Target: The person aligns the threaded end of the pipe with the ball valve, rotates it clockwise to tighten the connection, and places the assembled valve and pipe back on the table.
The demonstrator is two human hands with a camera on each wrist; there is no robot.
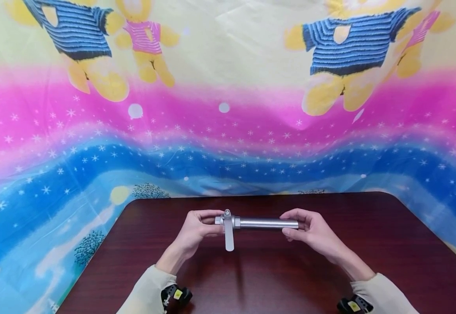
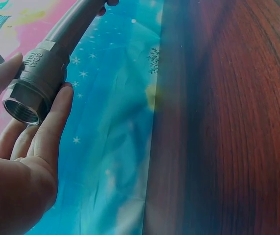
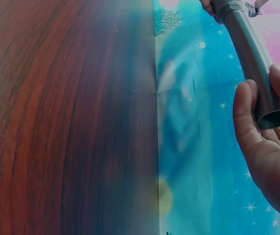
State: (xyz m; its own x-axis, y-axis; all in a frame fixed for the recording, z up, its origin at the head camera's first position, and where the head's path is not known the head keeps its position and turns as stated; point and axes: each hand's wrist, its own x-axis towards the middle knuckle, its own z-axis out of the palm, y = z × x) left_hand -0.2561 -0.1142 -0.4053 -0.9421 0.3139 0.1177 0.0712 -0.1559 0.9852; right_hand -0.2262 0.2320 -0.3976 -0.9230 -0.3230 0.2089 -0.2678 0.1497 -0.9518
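A metal ball valve (image 1: 228, 221) with a flat lever handle (image 1: 229, 240) is joined to a straight steel pipe (image 1: 267, 223), and both hands hold the pair level above the table. My left hand (image 1: 194, 229) pinches the valve's hex end between thumb and fingers; its threaded opening (image 2: 23, 111) faces the left wrist view. At the other end, my right hand (image 1: 310, 229) grips the pipe with thumb and fingers. The pipe's open round end (image 3: 273, 119) shows between them in the right wrist view. The lever hangs toward the body.
Beneath the hands lies a dark red-brown wooden table (image 1: 251, 279) with rounded far corners. Behind and beside it hangs a colourful printed cloth (image 1: 228, 131) with bears and snowflakes. Black wrist cameras sit at both cuffs.
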